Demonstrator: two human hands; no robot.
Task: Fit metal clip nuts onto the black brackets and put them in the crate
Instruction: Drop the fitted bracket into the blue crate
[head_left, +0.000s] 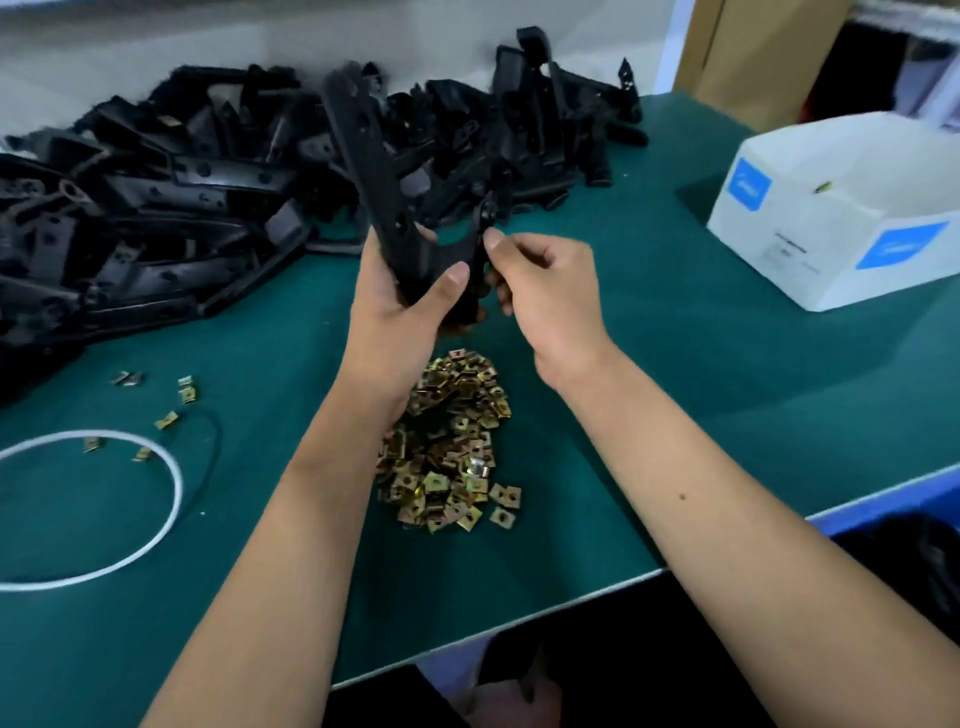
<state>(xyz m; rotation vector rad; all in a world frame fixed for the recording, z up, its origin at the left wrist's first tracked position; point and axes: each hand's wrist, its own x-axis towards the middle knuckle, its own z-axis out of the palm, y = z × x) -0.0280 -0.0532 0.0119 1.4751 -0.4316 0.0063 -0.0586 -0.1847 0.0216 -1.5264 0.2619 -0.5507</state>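
Note:
A long black bracket (363, 156) stands tilted above the green table, and my left hand (400, 306) grips its lower end with thumb across the front. My right hand (540, 291) pinches the bracket's right-hand tab between thumb and fingers; whether a clip nut sits under the fingertips is hidden. Below my wrists lies a heap of brass-coloured clip nuts (452, 447). A big pile of black brackets (208, 187) fills the back left of the table. At the lower right a blue crate edge (883, 504) shows, with dark parts inside.
A white cardboard box (841, 208) with blue labels stands at the right. A white ring (156, 519) lies at the left front, with a few loose clip nuts (176, 405) around it. The table's front edge (519, 623) runs diagonally before me.

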